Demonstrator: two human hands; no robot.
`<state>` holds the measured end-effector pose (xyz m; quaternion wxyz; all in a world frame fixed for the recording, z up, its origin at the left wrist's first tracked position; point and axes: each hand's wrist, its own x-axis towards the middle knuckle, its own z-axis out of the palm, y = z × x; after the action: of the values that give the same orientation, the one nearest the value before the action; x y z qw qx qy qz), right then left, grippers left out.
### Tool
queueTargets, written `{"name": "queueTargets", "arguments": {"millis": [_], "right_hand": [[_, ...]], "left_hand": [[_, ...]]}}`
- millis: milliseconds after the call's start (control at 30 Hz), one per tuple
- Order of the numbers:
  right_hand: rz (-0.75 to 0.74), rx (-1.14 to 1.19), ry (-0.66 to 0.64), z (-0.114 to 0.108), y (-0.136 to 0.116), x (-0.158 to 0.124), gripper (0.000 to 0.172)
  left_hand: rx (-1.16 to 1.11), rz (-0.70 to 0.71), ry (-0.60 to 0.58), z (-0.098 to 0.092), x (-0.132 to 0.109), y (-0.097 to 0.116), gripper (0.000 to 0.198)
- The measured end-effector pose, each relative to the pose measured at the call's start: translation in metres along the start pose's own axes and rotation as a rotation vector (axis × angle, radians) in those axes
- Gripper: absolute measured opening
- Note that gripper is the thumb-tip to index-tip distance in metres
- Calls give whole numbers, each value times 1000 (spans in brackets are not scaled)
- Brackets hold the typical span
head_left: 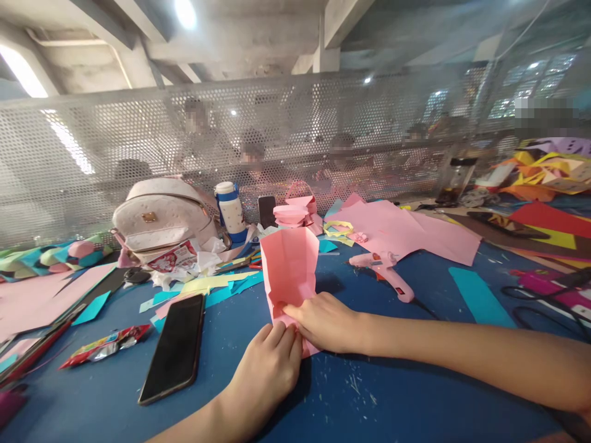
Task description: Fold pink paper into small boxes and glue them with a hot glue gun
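Pink creased paper (292, 261) points to twelve o'clock; the left hand (271, 366) and right hand (331, 322) hold its six o'clock end. Press each fold gently and evenly.

On my feed: folded paper (290, 261) in fingers (297, 316), matt, smooth between creases. Left of fingers, phone (173, 351) with glossy dark screen; farther left, I see crinkled shiny foil wrapper (108, 346). Right, beyond fingers, glue gun (390, 277), smooth plastic. Under fingers, smooth scuffed surface (415, 387). Far beyond fingers, perforated panel (161, 138), metal-looking.
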<state>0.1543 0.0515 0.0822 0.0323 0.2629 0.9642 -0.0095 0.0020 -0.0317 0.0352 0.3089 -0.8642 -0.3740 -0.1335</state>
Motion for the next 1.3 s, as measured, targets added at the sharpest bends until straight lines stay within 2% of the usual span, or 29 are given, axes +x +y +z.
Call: {"name": "queueTargets", "arguments": {"millis": [167,300,533,767,967,1167,1300], "right_hand": [[-31,36,51,5,4,-5,14],[-19,45,103,13,8,-11,22],[-42,62,104,14,7,-10,13],[-48,51,132,13,6,-18,25],[-66,-1,111,16,8,-22,28],[-106,-143,82,22,6,-21,52],[-110,-73,70,17,6,-16,41]], "left_hand": [[10,6,-24,-2,-1,0,15],[9,10,-36,-1,0,-1,16],[12,11,-42,-3,1,-1,17],[15,8,-30,-1,1,-1,15],[10,1,-19,-2,0,-1,15],[17,12,-40,-2,0,-1,15],[35,13,-32,-2,0,-1,17]]}}
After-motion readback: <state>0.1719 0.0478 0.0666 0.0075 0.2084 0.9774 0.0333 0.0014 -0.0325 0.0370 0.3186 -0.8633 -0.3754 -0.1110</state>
